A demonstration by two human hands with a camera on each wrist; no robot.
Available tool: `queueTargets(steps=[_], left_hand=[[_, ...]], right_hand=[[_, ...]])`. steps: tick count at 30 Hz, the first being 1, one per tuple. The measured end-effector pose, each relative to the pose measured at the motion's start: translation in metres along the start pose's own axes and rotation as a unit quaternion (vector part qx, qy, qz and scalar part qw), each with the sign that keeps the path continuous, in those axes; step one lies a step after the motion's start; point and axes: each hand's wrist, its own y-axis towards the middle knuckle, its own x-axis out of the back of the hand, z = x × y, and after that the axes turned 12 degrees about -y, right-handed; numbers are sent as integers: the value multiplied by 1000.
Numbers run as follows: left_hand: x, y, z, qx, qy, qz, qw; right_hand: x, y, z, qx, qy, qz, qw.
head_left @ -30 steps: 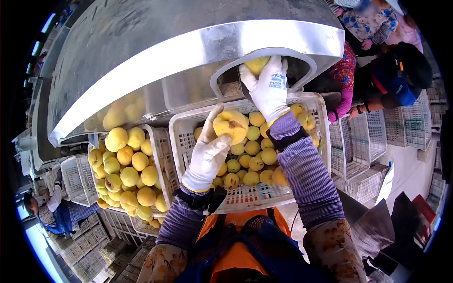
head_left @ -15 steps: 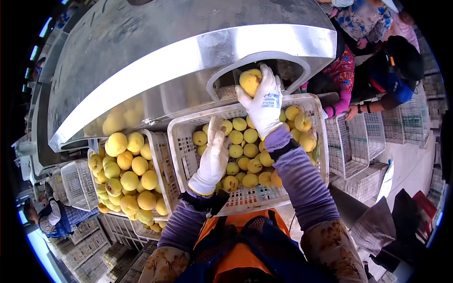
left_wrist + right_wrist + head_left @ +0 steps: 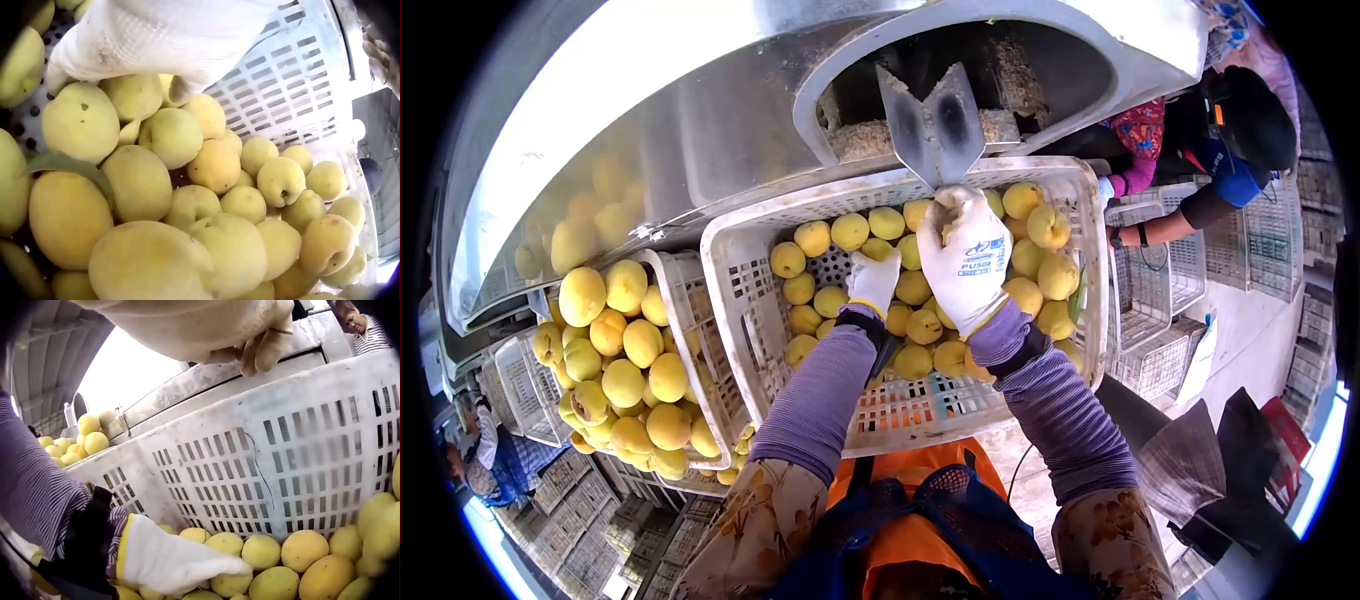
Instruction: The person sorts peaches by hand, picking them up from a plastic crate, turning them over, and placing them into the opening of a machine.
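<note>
Down in the white crate, left hand at the yellow fruit, grip unclear. Apart from it, right hand with bent fingers, any hold hidden. Plenty of fruit left inside. Beyond, V-shaped metal piece, bare.

Gloves: 2 | wrist straps: 2 | V-shaped blade: 1 | machine opening: 1 | yellow fruit: dozens | crates: multiple, overlapping
</note>
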Motion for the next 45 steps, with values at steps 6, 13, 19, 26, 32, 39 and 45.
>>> queueTargets(steps=[6,13,19,26,32,39,45], left_hand=[[5,17,6,-32,-8,8,999],[98,-27,43,52,-484,151,861],[93,-27,49,161,-669,215,693],[102,-44,33,133,-760,270,576],[99,-48,26,69,-760,333,554],[107,-59,23,85,-683,231,688],[149,-126,-15,12,-672,305,675]], right_hand=[[-26,-28,-12,-101,117,-55,986],[-156,-64,-38,-250,-279,417,829],[-171,-65,-22,-337,-278,385,812],[-75,-57,-54,-187,247,543,781],[-166,-59,-87,-60,-307,220,924],[-114,-27,-49,-232,-11,311,922],[26,-36,46,-22,173,153,973]])
